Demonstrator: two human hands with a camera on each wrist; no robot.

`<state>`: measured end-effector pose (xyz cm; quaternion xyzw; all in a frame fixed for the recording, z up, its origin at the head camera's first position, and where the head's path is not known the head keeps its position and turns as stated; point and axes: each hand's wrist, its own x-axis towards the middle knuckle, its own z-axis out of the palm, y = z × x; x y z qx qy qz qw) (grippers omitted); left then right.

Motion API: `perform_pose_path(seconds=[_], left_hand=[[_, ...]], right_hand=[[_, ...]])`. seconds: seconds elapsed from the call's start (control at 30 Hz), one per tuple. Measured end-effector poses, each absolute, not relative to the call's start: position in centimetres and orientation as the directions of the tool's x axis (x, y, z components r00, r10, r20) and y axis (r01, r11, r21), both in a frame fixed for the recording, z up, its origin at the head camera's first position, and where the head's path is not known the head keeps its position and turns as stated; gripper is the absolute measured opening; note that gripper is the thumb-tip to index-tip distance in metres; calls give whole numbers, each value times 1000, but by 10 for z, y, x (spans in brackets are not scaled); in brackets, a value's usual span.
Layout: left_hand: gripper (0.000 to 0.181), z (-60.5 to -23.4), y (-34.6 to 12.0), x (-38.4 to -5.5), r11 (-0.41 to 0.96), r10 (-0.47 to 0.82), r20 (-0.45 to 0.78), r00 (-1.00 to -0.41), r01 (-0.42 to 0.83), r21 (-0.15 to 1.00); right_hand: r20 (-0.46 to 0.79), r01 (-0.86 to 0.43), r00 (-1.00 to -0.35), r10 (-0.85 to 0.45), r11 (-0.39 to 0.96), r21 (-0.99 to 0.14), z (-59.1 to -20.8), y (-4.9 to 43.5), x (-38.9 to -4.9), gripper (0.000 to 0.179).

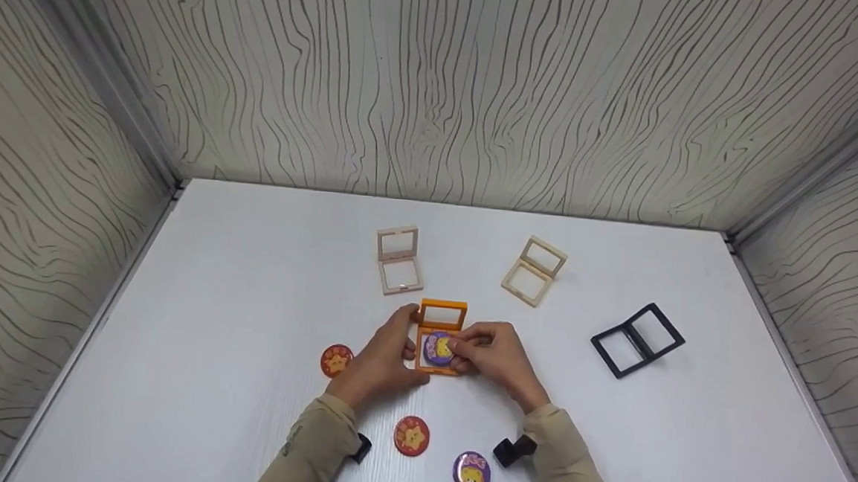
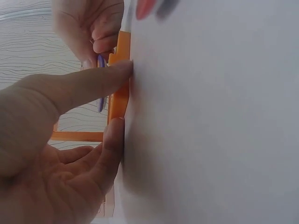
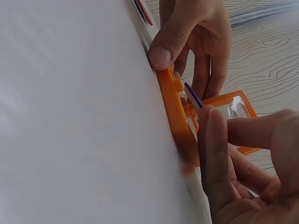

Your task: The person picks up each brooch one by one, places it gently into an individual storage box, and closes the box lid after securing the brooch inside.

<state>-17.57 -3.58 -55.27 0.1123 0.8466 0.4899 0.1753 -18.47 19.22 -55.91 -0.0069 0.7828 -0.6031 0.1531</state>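
Observation:
An orange hinged display frame [image 1: 444, 304] stands open on the white table, its clear window lid raised at the back. My left hand [image 1: 384, 357] grips its left side, thumb at the front corner and fingers along the edge. Between thumb and fingers, my right hand [image 1: 493, 353] pinches a round purple badge [image 1: 435, 348] with a yellow bear, held over the frame's lower half. In the right wrist view the badge [image 3: 194, 95] tilts edge-on above the orange base [image 3: 175, 112]. The left wrist view shows the left thumb and a finger against the orange side [image 2: 120, 100].
Behind are a pinkish open frame [image 1: 400, 260] and a cream open frame [image 1: 534, 270]; a black open frame [image 1: 637, 341] lies right. A red star badge [image 1: 335, 360] sits beside the left hand. Nearer are another red badge [image 1: 412, 436] and a purple bear badge [image 1: 472, 473].

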Motion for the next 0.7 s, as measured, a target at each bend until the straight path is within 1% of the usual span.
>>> perform_pose_path(seconds=[0.2,0.33,0.5,0.7], left_hand=[[101,-553,-35,-174,491,352,-190,-916,8,871],[103,-554,-34,-173,512,346,-197,-917,9,859],[102,-554,-34,-175,537,344,-189,-920,27,843],[101,-553,-35,-175,532,339,-198,-920,13,847]], right_hand=[[-234,179,-954,-188,273,-945,-562,192,-184,21],[-245,186,-952,-185,286,-940,-562,193,-184,21],[-231,167,-952,-201,292,-942,-561,194,-185,23],[-235,161,-950,-204,326,-932,-555,196,-184,23]])
